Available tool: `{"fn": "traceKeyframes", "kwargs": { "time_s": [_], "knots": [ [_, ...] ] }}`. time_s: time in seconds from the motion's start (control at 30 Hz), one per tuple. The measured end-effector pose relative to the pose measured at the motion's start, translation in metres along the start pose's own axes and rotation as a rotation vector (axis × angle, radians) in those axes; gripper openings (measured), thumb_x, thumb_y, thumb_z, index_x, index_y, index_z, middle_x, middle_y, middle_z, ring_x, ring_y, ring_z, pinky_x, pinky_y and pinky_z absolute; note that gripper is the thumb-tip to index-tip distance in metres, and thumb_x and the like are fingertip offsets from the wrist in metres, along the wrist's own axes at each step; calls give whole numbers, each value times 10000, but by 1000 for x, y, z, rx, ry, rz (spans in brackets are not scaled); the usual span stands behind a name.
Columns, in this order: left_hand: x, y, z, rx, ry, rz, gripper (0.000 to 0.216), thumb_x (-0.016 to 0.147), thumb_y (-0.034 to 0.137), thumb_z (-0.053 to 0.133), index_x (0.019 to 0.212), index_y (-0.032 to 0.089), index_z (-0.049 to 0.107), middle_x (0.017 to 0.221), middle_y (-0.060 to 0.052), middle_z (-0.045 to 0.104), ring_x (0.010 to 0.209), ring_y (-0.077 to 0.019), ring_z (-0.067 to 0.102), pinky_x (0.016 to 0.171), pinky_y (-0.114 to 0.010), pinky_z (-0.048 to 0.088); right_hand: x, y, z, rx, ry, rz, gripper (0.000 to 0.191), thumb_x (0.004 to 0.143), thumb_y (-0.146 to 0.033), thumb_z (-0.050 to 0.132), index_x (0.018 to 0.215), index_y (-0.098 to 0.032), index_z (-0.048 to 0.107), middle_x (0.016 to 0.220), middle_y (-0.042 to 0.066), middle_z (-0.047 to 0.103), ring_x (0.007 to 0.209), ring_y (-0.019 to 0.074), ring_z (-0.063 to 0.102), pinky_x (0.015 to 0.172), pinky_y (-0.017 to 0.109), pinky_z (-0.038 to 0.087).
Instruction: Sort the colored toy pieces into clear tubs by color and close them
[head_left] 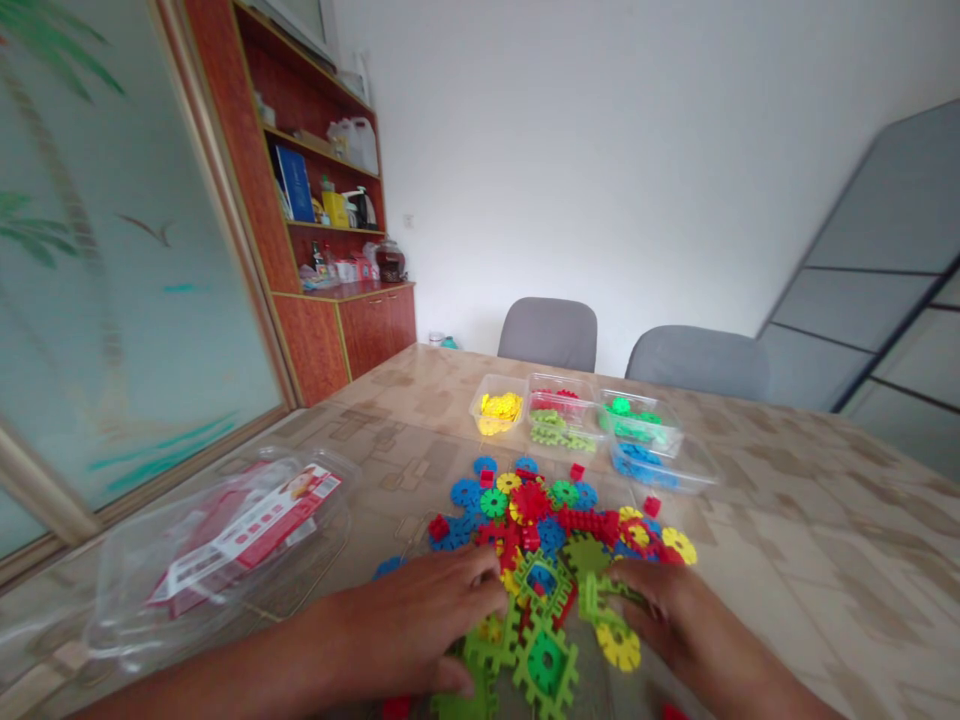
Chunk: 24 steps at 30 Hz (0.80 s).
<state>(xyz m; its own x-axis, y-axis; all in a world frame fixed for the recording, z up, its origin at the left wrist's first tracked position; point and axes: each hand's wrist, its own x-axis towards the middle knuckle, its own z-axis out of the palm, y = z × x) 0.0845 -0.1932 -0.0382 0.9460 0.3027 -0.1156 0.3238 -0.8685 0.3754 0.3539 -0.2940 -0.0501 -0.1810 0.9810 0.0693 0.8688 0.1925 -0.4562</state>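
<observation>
A pile of plastic building pieces lies on the table: blue, yellow, green and red notched discs (532, 503) and light green square frames with toothed edges (545, 664). My left hand (427, 610) is low over the pile's left side, thumb apart from the bent fingers, near the light green pieces; nothing shows held in it. My right hand (664, 605) is at the pile's right side, fingers closed on a light green toothed piece (592, 600). A yellow notched disc (619, 647) lies just below that piece. The right fingertips are partly hidden.
Behind the pile stand clear plastic containers with yellow pieces (500, 410), light green pieces (559, 432), green pieces (630, 415) and blue pieces (643, 466). A clear plastic package with a red and white card (251, 540) lies at the left. Two grey chairs (547, 333) stand beyond the table.
</observation>
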Motion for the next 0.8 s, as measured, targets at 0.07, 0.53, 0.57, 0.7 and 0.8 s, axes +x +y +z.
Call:
{"fn": "traceKeyframes", "kwargs": {
  "time_s": [0.07,0.53,0.57,0.7,0.8],
  "knots": [
    [2,0,-1,5,8,-6,381,758,255,719,1068,222,500,1159,-46,503,1060,-239,489,882,-313,384,5,-7,-2,-6,90,-7,251,937,-264,391,865,-205,623,792,47,672,718,180,626,635,276,461],
    [-6,-11,-11,-3,15,2,493,771,279,695,1215,254,482,1199,-66,526,1111,-267,500,922,-351,390,32,-33,19,-186,-49,8,518,715,-313,692,1206,-173,600,1111,144,651,1019,329,601,857,464,491],
    [-5,-11,-10,-1,4,-8,493,766,278,700,1209,251,486,1193,-67,529,1103,-268,505,917,-353,394,32,-32,19,-195,-71,28,544,702,-283,696,1222,-160,591,1144,157,638,1046,333,589,879,466,483],
    [-5,-12,-6,1,0,-17,542,737,265,726,1219,250,480,1210,-75,519,1100,-272,507,915,-355,393,30,-33,14,-175,-144,117,638,706,-210,665,1319,-136,508,1310,183,543,1182,317,518,986,435,430],
    [-4,-13,-4,-2,18,-17,565,737,242,724,1240,263,466,1231,-72,512,1117,-270,500,936,-355,379,29,-35,11,-176,-195,159,749,672,-189,692,1376,-134,443,1372,187,489,1241,326,466,1033,440,389]
  ]
}}
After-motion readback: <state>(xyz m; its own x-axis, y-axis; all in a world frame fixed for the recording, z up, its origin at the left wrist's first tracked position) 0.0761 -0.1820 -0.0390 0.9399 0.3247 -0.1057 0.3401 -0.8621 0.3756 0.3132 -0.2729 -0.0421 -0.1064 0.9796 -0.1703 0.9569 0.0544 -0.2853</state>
